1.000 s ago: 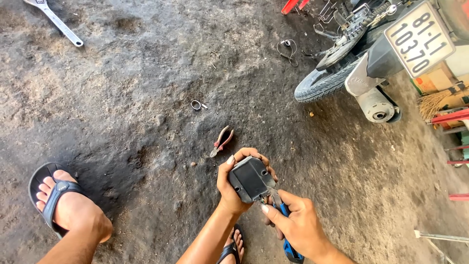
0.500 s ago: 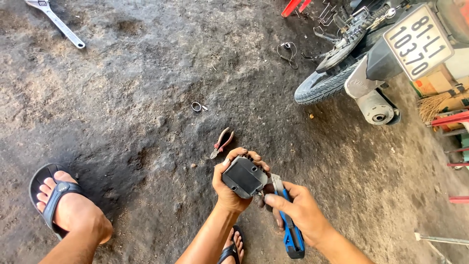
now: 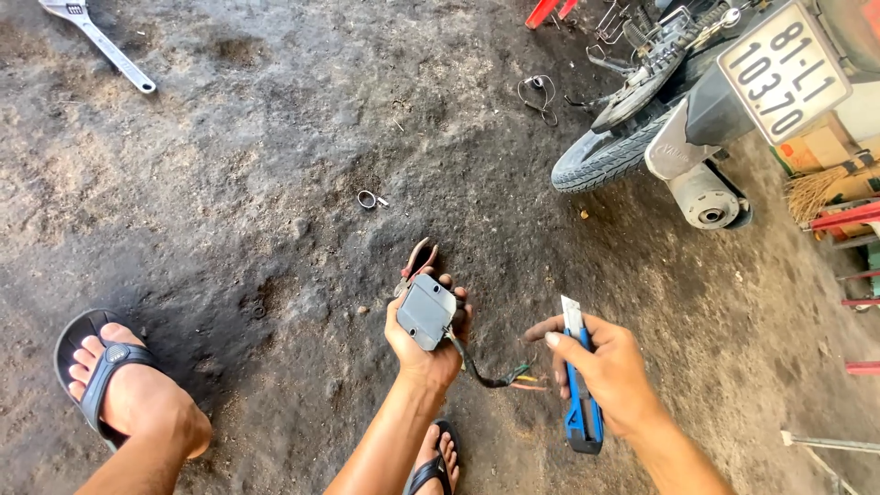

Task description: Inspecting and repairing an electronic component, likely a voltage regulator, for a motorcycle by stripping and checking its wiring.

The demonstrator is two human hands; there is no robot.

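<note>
Holding a grey box and a blue knife over the dirt floor

Squatting low, the person works at the bottom centre of the frame. The left hand (image 3: 423, 346) has its grip wrapped around a small grey box (image 3: 427, 312), fingers curled over its far edge. A dark cable (image 3: 477, 367) hangs from the box and ends in loose coloured wires (image 3: 526, 378), lower centre. Just right of them, the right hand (image 3: 610, 367) has its grip closed around a blue utility knife (image 3: 577, 394), blade pointing up and clear of the box.

Red-handled pliers (image 3: 417, 261) lie on the floor (image 3: 275, 183) just above the left hand. A small metal ring (image 3: 368, 199) sits further up, and a wrench (image 3: 105, 41) lies in the upper left. A motorbike's rear wheel (image 3: 605, 156) and exhaust (image 3: 701, 194) fill the upper right. A sandalled foot (image 3: 115, 385) rests at lower left.
</note>
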